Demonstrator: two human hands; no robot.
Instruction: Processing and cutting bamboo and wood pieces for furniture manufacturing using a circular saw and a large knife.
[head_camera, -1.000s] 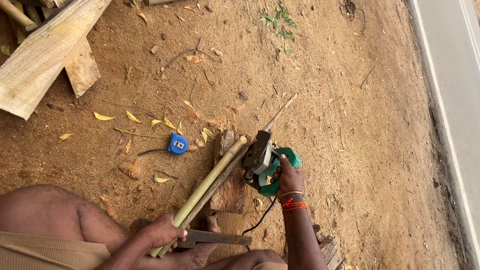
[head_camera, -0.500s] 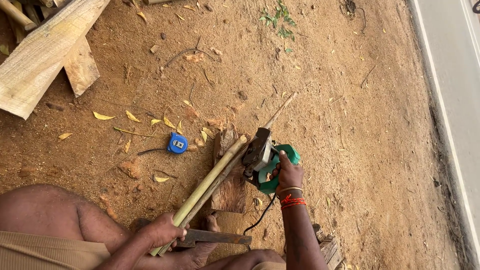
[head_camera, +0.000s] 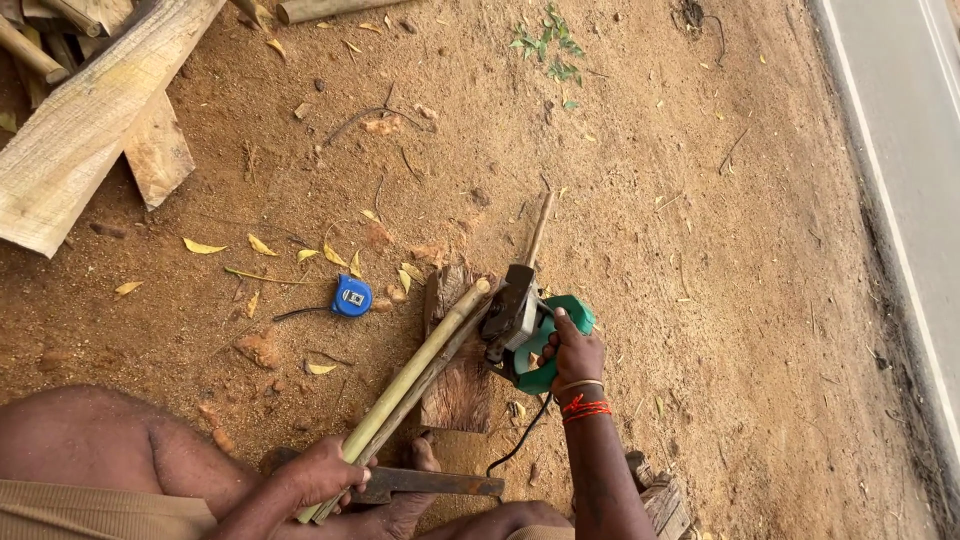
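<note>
— Bare reddish dirt ground (head_camera: 700, 250) is all around you. What do your hands hold?

— My right hand (head_camera: 573, 352) is closed around the green power tool (head_camera: 535, 335). Its dark front part presses at the side of the bamboo stick (head_camera: 420, 370), near the upper end of the stick. My left hand (head_camera: 318, 472) grips the lower end of the same stick, with the fingers wrapped round it.

— Where does the stick lie?

— It goes diagonally, from my left hand up to the right, and it rests across a rough wooden block (head_camera: 458, 370) on the soil. A second, thinner and darker stick lies just beside it, touching it.

— What is near your hands?

— Below my left hand there is a flat rusty metal blade (head_camera: 430, 484); my foot is partly under it. A black cable (head_camera: 520, 440) runs down from the tool. Left of the block lies a blue tape measure (head_camera: 351, 296), among yellow dry leaves (head_camera: 262, 245). Far at the upper left are pale wooden planks (head_camera: 90, 140), and at the right edge a grey paved strip (head_camera: 915, 130).
</note>
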